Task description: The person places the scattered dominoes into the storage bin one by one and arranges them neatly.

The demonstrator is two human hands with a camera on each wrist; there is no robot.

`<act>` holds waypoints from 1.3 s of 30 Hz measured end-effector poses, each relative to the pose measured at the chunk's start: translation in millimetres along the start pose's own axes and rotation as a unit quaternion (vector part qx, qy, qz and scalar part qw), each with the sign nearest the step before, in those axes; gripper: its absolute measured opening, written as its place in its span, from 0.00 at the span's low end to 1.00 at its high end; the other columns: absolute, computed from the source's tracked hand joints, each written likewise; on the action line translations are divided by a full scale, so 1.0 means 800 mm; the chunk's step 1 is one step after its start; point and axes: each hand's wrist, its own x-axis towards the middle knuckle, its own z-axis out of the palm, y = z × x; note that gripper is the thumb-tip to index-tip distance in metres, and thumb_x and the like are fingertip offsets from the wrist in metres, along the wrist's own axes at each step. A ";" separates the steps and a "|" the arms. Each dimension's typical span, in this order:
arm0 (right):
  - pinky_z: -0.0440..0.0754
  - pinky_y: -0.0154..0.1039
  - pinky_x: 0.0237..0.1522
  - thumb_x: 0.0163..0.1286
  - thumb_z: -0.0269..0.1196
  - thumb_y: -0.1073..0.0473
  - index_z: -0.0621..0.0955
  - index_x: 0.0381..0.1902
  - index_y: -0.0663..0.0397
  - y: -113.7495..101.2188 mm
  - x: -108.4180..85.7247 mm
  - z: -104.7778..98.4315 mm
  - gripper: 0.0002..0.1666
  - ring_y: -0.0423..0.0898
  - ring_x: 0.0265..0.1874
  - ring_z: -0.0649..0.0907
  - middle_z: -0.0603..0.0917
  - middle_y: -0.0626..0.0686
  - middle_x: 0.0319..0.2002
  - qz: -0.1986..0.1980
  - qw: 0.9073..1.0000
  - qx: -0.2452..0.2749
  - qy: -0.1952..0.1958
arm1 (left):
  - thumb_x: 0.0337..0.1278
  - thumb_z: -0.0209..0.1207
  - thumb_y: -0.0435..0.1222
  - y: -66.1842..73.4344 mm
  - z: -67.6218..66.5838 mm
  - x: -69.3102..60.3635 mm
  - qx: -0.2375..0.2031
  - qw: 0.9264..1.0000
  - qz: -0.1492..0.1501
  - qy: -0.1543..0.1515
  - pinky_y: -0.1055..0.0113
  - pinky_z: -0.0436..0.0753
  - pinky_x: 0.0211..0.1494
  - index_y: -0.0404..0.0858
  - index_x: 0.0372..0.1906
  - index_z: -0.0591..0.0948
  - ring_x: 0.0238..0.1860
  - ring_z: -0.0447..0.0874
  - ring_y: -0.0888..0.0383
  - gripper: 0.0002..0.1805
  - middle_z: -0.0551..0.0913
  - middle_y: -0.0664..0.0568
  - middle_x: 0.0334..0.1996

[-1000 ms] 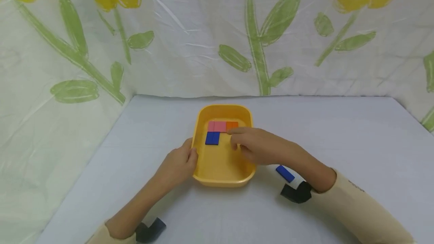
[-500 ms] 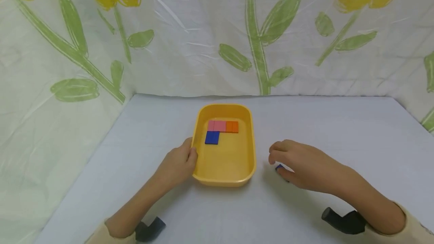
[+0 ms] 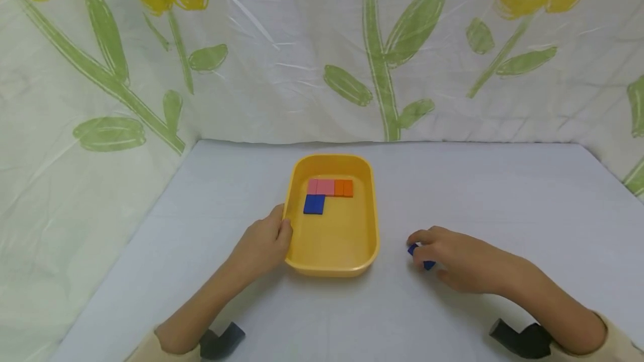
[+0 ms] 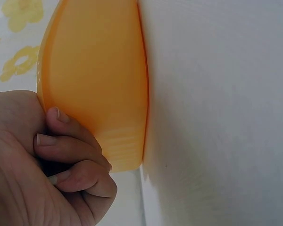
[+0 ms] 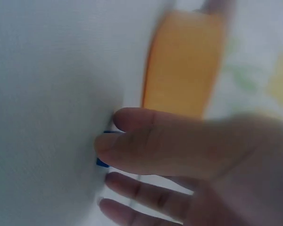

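Note:
My left hand (image 3: 264,243) grips the left wall of a yellow tray (image 3: 336,242), its fingers curled at the rim in the left wrist view. Inside the tray, pink tiles (image 3: 324,187) and orange tiles (image 3: 344,188) form a row toward the far end. Directly below the pink ones lie blue tiles (image 3: 314,204). To the right of the tray, my right hand (image 3: 465,261) pinches a loose blue tile (image 3: 429,265) at the tabletop. In the right wrist view the thumb covers most of that tile (image 5: 102,163).
A white-covered table (image 3: 342,323) bears everything. Behind it hangs a pale curtain (image 3: 292,88) printed with yellow flowers and green leaves. Dark wrist-worn pieces (image 3: 520,339) show below the forearms.
My right hand has left the tray, moved right and down, and its fingers have closed on the loose blue tile. The left hand and tray stay put.

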 end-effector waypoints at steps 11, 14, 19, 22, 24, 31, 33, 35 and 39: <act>0.82 0.43 0.46 0.55 0.69 0.77 0.85 0.35 0.38 0.003 0.003 0.006 0.24 0.50 0.48 0.80 0.81 0.49 0.53 -0.023 0.999 -0.002 0.043 | 0.75 0.43 0.38 0.000 -0.001 0.000 0.004 1.000 0.002 0.000 0.64 0.71 0.24 0.30 0.69 0.66 0.19 0.69 0.57 0.24 0.72 0.51 0.20; 0.82 0.43 0.46 0.55 0.69 0.76 0.85 0.36 0.39 0.002 0.003 0.006 0.23 0.50 0.48 0.80 0.81 0.48 0.52 -0.024 0.999 -0.003 0.045 | 0.75 0.43 0.38 -0.001 -0.001 0.001 0.004 1.000 0.003 0.001 0.64 0.72 0.24 0.30 0.69 0.66 0.19 0.69 0.57 0.24 0.72 0.51 0.20; 0.80 0.40 0.44 0.54 0.72 0.73 0.84 0.35 0.39 0.003 0.005 0.009 0.21 0.45 0.45 0.78 0.80 0.45 0.48 -0.057 0.996 -0.016 0.071 | 0.75 0.43 0.38 -0.002 0.000 0.000 0.001 1.000 0.001 -0.001 0.64 0.72 0.24 0.30 0.67 0.67 0.19 0.69 0.56 0.23 0.72 0.50 0.21; 0.80 0.38 0.42 0.54 0.73 0.70 0.83 0.35 0.40 0.003 0.006 0.010 0.19 0.42 0.42 0.76 0.78 0.44 0.45 -0.082 0.992 -0.018 0.099 | 0.75 0.43 0.37 -0.001 0.000 0.000 0.001 1.000 0.003 -0.001 0.64 0.71 0.24 0.30 0.66 0.67 0.19 0.69 0.56 0.22 0.71 0.50 0.20; 0.80 0.37 0.41 0.54 0.72 0.68 0.82 0.35 0.41 0.002 0.007 0.010 0.17 0.40 0.41 0.75 0.76 0.43 0.44 -0.091 0.989 -0.016 0.112 | 0.75 0.43 0.37 -0.001 -0.001 0.000 0.001 1.000 0.005 0.001 0.64 0.71 0.24 0.30 0.66 0.67 0.19 0.69 0.56 0.23 0.71 0.50 0.20; 0.80 0.34 0.38 0.55 0.72 0.65 0.82 0.38 0.42 0.000 0.013 -0.007 0.15 0.39 0.38 0.75 0.76 0.43 0.43 -0.124 0.979 -0.022 0.162 | 0.75 0.43 0.37 -0.002 -0.001 0.000 0.006 1.000 0.009 0.001 0.64 0.72 0.24 0.29 0.68 0.66 0.19 0.70 0.57 0.24 0.72 0.51 0.20; 0.80 0.34 0.38 0.55 0.72 0.65 0.83 0.38 0.42 -0.002 0.014 -0.015 0.16 0.39 0.38 0.76 0.77 0.43 0.43 -0.130 0.974 -0.026 0.183 | 0.75 0.43 0.37 -0.002 -0.001 0.000 0.006 1.000 0.008 0.002 0.64 0.72 0.24 0.29 0.68 0.66 0.20 0.70 0.57 0.24 0.72 0.51 0.20; 0.81 0.34 0.38 0.54 0.72 0.66 0.83 0.38 0.41 -0.003 0.015 -0.021 0.16 0.39 0.39 0.77 0.77 0.43 0.43 -0.132 0.970 -0.028 0.201 | 0.74 0.43 0.37 -0.003 -0.001 0.001 0.007 1.000 0.009 0.003 0.63 0.72 0.24 0.29 0.68 0.66 0.19 0.70 0.56 0.24 0.72 0.51 0.20; 0.80 0.33 0.38 0.54 0.72 0.65 0.84 0.37 0.40 -0.006 0.019 -0.031 0.16 0.39 0.39 0.78 0.78 0.43 0.43 -0.132 0.965 -0.032 0.223 | 0.74 0.42 0.38 -0.003 -0.001 0.002 0.007 1.000 0.011 0.003 0.63 0.71 0.24 0.29 0.68 0.66 0.19 0.69 0.57 0.25 0.72 0.51 0.20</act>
